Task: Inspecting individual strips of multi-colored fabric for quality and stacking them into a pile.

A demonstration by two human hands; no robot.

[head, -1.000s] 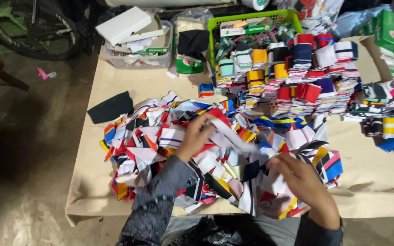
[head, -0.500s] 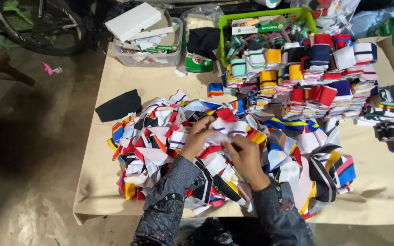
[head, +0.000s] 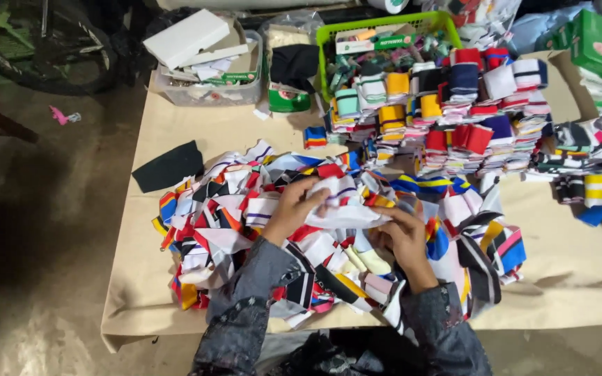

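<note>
Both hands on one white strip [head: 346, 209] mid-pile, long axis roughly left-right across the desk [head: 580, 278].

Left hand [head: 294, 209] clenched on the strip's left end, right hand [head: 402, 237] pinching its right end, fingers curled; strip bunched between them, just above the pile [head: 245, 230] of mixed coloured knit strips. Versus 0.5 s ago: hands spread further apart, strip pulled out wider. Folded stacks [head: 468, 125] sit behind, green basket [head: 329, 35] at the far edge, black patch [head: 168, 166] left.

Low table [head: 196, 132] under tan paper, grey concrete floor [head: 43, 230], bicycle wheel [head: 36, 49] behind (dim light)
</note>
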